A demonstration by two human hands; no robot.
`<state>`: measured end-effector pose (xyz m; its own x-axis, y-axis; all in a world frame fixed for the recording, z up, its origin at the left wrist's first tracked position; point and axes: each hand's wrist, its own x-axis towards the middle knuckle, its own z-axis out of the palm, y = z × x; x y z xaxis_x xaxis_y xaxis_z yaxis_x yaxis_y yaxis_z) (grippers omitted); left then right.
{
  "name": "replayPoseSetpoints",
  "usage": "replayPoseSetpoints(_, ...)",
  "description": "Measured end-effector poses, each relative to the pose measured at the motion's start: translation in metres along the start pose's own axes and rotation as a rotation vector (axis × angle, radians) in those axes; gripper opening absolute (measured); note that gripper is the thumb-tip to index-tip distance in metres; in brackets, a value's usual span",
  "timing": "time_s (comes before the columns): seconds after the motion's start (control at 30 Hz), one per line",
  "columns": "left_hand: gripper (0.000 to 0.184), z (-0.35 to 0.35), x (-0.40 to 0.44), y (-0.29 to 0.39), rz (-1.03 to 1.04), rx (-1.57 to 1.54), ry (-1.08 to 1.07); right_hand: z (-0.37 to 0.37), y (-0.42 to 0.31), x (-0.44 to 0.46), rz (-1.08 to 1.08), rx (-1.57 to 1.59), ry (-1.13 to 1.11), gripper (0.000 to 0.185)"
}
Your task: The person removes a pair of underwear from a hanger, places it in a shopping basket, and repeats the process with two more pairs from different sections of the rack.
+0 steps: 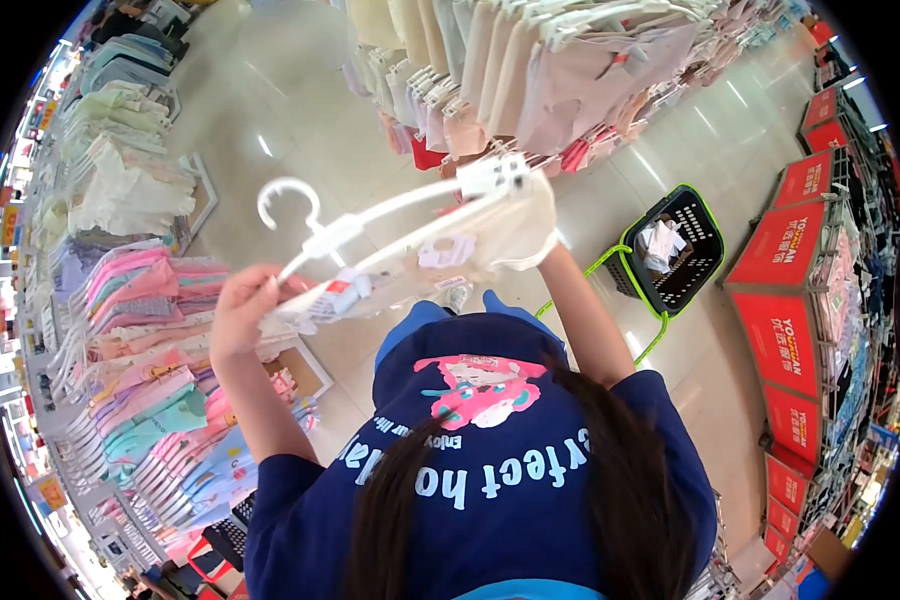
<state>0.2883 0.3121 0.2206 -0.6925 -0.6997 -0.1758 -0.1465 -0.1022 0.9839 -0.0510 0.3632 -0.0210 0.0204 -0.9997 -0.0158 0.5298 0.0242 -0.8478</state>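
My left hand is closed around the left end of a white plastic hanger, whose hook points up and away from me. Clipped to the hanger's right end is a cream garment, seemingly underwear, with a clear plastic part and small tags hanging below the bar. My right forearm reaches up behind the cream cloth. The cloth hides the fingers of my right hand, so their grip does not show.
A rack of pale underwear stands ahead. Children's clothes on hangers line the left. A black shopping basket with green trim, holding white papers or packets, sits on the floor at right. Red-panelled bins run along the far right.
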Motion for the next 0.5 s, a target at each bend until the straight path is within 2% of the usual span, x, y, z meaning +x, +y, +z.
replayPoseSetpoints(0.27,0.025,0.031,0.045,0.035,-0.048,-0.048,-0.027,0.037,-0.007,-0.043,-0.048,0.555,-0.155,0.049)
replayPoseSetpoints(0.5,0.026,0.032,0.059,0.032,-0.070,-0.081,-0.066,0.057,-0.010,-0.069,-0.103,0.784,-0.249,0.049)
